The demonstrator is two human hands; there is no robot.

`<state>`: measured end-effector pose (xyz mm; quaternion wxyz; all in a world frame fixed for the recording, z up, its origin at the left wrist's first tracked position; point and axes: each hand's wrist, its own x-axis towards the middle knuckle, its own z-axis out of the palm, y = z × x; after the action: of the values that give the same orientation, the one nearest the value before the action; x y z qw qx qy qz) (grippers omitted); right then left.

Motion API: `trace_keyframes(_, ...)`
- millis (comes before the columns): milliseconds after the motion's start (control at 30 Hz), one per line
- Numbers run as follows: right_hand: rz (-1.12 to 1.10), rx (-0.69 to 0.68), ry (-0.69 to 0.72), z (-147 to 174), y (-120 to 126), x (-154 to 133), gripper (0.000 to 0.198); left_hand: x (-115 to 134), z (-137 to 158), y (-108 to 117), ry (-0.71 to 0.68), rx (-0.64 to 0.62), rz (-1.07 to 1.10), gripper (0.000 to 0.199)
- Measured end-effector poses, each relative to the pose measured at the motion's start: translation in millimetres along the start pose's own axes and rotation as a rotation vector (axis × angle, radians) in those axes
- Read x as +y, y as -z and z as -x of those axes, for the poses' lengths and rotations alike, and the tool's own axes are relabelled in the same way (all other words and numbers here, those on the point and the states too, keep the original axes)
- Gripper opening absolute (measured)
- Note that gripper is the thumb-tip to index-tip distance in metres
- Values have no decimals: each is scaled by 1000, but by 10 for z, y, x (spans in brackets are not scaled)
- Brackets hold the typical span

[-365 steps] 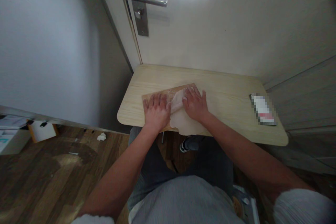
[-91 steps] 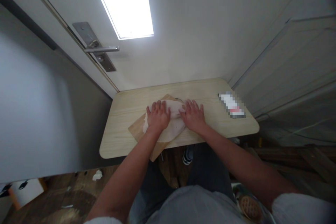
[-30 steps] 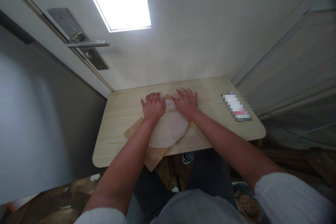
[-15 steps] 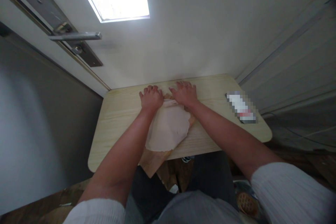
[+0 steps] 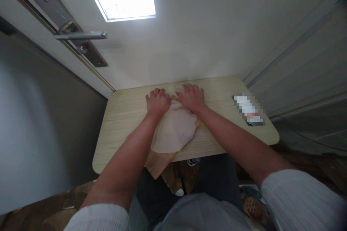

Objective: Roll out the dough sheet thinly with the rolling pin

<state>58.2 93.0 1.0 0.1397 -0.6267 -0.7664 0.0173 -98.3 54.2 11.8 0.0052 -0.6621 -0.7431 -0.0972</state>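
Dough [image 5: 175,130] lies on a board [image 5: 159,164] atop the table [image 5: 121,115] (phone [image 5: 248,109] farther right)

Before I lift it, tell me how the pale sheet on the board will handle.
The pale sheet looks thin, so it is likely floppy and light. Its ragged right edge suggests soft material that might tear.

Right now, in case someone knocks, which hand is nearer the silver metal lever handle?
Left. The left hand is below and right of the lever handle; the right hand is farther right.
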Motion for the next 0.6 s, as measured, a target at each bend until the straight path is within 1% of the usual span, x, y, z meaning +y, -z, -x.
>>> trace_keyframes(133,17,12,-1,256,4,12,62,45,232,37,-9,12,-7,46)
trace_keyframes(333,20,30,23,670,48,60,60,111,614,70,-28,38,-14,52)
trace_keyframes(467,23,1,47,924,87,100,60,134,866,87,-42,23,-25,57)
trace_keyframes(600,14,28,61,1142,104,123,62,145,1076,89,-52,-5,-10,63)
